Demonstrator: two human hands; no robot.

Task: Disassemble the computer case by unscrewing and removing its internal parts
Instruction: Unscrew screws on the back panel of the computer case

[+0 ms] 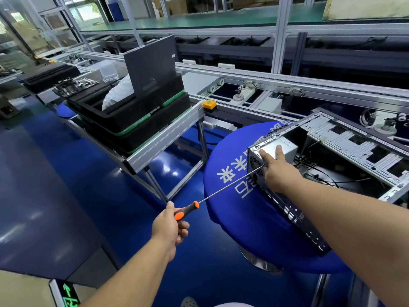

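Head view is showing you reaching both arms toward the open grey sheet-metal computer case (pixel 345 151), which is lying on its side on the round table draped in blue cloth (pixel 225 165). Your left hand (pixel 171 226) is gripping the orange-and-black handle of the long-shafted screwdriver (pixel 225 188), fingers curled round it. Your right hand (pixel 277 168) is resting with straight, spread fingers on the silver boxy power supply (pixel 285 149) in the near-left corner of the case, bracing it.

The shaft's long axis is running up and to the right from your left hand, and its tip is meeting the perforated rear panel just beside your right hand, so the screw you are working lies straight along the shaft. Your right hand is the nearer one to the part; whether the tip is seated in a screw head is too small to tell.

White characters are printed on the blue cloth, upside down to you and only partly showing. A green lit arrow sign (pixel 68 294) is glowing at the bottom left.
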